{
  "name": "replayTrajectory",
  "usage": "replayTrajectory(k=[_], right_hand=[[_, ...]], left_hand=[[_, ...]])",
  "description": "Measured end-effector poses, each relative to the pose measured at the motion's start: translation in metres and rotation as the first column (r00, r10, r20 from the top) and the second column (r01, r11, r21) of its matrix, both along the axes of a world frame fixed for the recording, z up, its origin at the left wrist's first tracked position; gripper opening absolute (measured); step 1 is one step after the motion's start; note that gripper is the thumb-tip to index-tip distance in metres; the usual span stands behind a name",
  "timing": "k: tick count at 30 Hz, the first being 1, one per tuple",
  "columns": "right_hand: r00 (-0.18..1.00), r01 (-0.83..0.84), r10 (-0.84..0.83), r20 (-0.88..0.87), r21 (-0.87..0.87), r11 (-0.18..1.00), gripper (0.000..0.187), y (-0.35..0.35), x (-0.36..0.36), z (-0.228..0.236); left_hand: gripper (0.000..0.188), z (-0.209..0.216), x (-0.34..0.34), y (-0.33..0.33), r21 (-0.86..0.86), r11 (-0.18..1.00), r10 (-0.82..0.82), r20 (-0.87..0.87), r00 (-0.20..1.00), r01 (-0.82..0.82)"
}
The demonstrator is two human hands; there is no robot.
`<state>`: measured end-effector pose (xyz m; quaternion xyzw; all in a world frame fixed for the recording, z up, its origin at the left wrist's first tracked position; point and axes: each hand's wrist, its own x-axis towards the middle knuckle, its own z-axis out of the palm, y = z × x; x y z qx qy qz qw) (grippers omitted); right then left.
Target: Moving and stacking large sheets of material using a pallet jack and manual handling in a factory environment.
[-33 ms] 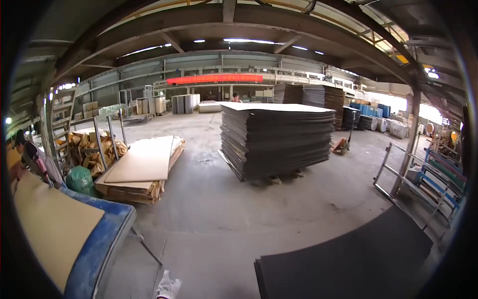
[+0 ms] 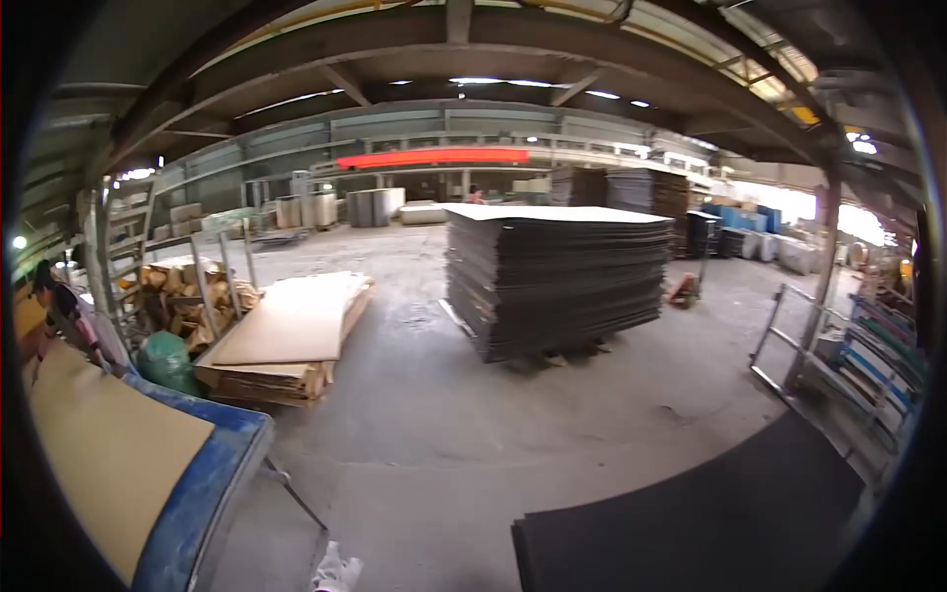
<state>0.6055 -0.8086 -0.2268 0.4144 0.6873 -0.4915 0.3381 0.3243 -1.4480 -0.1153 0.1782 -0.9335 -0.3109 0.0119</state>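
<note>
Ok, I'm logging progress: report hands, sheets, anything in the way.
Left hand gloved, lower edge, grip unclear; right hand unseen. Tan sheet on blue table. Slanting bar by table, possible snag.

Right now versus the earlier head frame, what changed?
Only the view: the scene sits slightly farther right and lower in the picture. No grasp or release shows at the white-gloved left hand. The tall dark stack, tan sheets and blue table stayed put.

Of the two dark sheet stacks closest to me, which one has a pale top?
The tall sheet stack in the middle of the view: its top is whitish, while the lower-right sheet stack is dark on top.
</note>
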Motion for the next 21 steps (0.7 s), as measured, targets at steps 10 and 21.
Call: replayTrajectory(k=[10, 21], right_hand=[[0.877, -0.17, 0.309, -0.369, 0.363, 0.916, 0.021, -0.008, -0.578, 0.218], [0.923, 0.2, -0.293, -0.25, -0.34, 0.919, 0.013, 0.325, -0.656, 0.078]], left_hand=[[0.069, 0.009, -0.13, 0.033, -0.029, 0.959, 0.265, 0.45, 0.853, -0.283], [0.035, 0.101, -0.81, 0.64, 0.083, 0.573, -0.717, -0.431, 0.548, 0.815]])
